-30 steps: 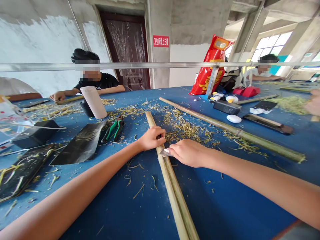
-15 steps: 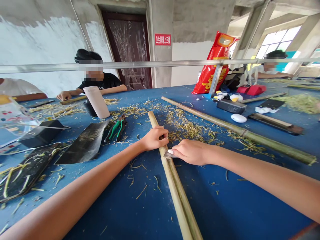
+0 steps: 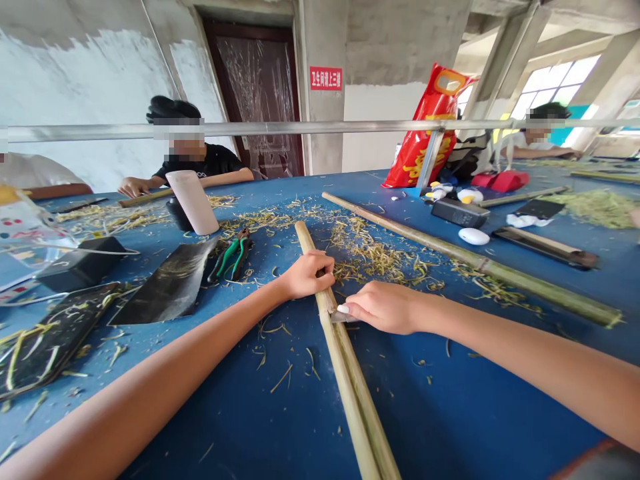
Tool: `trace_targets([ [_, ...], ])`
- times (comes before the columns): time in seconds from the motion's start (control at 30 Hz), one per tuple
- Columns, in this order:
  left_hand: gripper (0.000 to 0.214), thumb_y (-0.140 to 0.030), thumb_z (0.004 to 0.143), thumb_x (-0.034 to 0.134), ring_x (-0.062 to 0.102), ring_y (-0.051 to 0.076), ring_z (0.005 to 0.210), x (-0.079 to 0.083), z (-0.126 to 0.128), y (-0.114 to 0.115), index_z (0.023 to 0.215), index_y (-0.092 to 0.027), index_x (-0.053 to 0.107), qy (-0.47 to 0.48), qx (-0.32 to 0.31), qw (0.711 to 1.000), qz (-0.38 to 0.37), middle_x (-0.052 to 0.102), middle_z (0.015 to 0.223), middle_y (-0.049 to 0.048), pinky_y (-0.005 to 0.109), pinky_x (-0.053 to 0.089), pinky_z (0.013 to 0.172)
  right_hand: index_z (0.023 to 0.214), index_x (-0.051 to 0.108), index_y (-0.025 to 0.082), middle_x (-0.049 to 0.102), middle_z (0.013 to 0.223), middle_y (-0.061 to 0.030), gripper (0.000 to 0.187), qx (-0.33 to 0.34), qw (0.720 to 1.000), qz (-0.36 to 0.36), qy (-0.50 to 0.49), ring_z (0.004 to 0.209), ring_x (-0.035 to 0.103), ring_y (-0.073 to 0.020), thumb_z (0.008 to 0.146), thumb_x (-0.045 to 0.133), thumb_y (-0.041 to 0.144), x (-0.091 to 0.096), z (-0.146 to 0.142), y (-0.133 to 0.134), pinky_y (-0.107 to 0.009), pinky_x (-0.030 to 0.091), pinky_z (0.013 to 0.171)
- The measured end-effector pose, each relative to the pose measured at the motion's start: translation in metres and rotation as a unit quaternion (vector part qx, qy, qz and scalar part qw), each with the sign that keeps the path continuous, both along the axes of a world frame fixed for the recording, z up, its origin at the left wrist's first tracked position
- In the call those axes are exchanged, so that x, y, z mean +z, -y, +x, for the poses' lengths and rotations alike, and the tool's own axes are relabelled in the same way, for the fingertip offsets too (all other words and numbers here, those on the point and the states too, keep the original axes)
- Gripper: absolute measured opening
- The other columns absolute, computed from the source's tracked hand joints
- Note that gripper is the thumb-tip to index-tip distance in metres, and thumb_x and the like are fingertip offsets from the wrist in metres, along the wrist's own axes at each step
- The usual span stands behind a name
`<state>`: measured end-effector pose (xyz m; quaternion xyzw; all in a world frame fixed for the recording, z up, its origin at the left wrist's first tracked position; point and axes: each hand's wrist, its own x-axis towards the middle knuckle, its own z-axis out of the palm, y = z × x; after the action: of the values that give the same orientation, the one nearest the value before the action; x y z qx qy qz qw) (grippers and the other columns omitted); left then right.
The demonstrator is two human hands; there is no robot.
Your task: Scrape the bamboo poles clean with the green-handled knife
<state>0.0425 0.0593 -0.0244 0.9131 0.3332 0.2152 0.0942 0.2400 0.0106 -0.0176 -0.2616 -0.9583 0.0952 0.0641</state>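
Observation:
A long pale bamboo pole [image 3: 336,363] lies on the blue table, running from the middle toward me, with a groove along its near part. My left hand [image 3: 309,273] is closed around it near its far end. Just nearer to me, my right hand [image 3: 383,307] grips a small knife [image 3: 344,317], most of it hidden in the fist. Its short metal blade rests against the pole where the groove begins. Curly bamboo shavings [image 3: 383,257] lie beyond my hands.
Green-handled pliers [image 3: 231,257] and a dark curved sheet [image 3: 167,283] lie left. A pinkish cup [image 3: 193,203] stands tilted-looking behind them. A second bamboo pole [image 3: 465,257] crosses the right side. A metal rail [image 3: 300,128] spans the table's far side, with people beyond it.
My right hand has turned slightly and the knife blade has shifted a little toward me along the bamboo pole. My left hand keeps its hold.

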Motion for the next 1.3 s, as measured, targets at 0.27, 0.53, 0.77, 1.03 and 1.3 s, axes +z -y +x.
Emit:
trace_targets([
  [0.27, 0.014, -0.019, 0.071, 0.039, 0.042, 0.012, 0.059, -0.004, 0.0, -0.002, 0.057, -0.017, 0.042, 0.007, 0.003, 1.0, 0.01, 0.048, 0.058, 0.0002, 0.025, 0.033, 0.061, 0.076, 0.061, 0.013, 0.065, 0.065, -0.0078, 0.045, -0.078, 0.988, 0.132, 0.036, 0.054, 0.057, -0.0167, 0.094, 0.024, 0.031, 0.001, -0.016, 0.003, -0.027, 0.026, 0.049],
  [0.53, 0.014, -0.018, 0.07, 0.04, 0.043, 0.012, 0.06, -0.002, -0.001, -0.003, 0.057, -0.017, 0.044, -0.004, -0.005, 1.0, 0.0, 0.048, 0.057, 0.0004, 0.025, 0.034, 0.061, 0.073, 0.062, 0.014, 0.065, 0.067, -0.0081, 0.05, -0.028, 0.992, 0.109, 0.055, 0.053, 0.056, -0.0146, 0.094, 0.021, 0.033, 0.005, -0.013, -0.004, -0.027, 0.026, 0.049],
  [0.77, 0.014, -0.018, 0.07, 0.041, 0.044, 0.013, 0.06, -0.001, -0.001, -0.003, 0.058, -0.017, 0.045, -0.007, -0.016, 1.0, -0.005, 0.049, 0.057, 0.0002, 0.025, 0.035, 0.063, 0.072, 0.06, 0.015, 0.061, 0.063, -0.0055, 0.053, -0.021, 0.999, -0.008, 0.028, 0.049, 0.047, -0.0112, 0.094, 0.018, 0.038, 0.004, -0.01, -0.012, -0.026, 0.023, 0.048],
  [1.03, 0.015, -0.02, 0.07, 0.041, 0.041, 0.012, 0.058, -0.004, -0.001, -0.003, 0.056, -0.018, 0.041, 0.012, -0.006, 1.0, 0.002, 0.045, 0.055, -0.0008, 0.024, 0.033, 0.058, 0.067, 0.058, 0.015, 0.057, 0.06, -0.0042, 0.05, 0.029, 0.999, -0.038, 0.024, 0.052, 0.045, -0.0118, 0.093, 0.021, 0.037, 0.002, -0.001, 0.001, -0.026, 0.024, 0.052],
  [1.3, 0.015, -0.018, 0.07, 0.04, 0.041, 0.012, 0.058, -0.003, 0.001, -0.001, 0.055, -0.018, 0.041, 0.011, 0.001, 1.0, 0.004, 0.046, 0.055, -0.0007, 0.024, 0.033, 0.059, 0.074, 0.06, 0.014, 0.062, 0.063, -0.0063, 0.048, -0.069, 0.996, 0.054, -0.015, 0.053, 0.053, -0.0141, 0.094, 0.02, 0.031, 0.0, -0.01, -0.002, -0.027, 0.025, 0.05],
])
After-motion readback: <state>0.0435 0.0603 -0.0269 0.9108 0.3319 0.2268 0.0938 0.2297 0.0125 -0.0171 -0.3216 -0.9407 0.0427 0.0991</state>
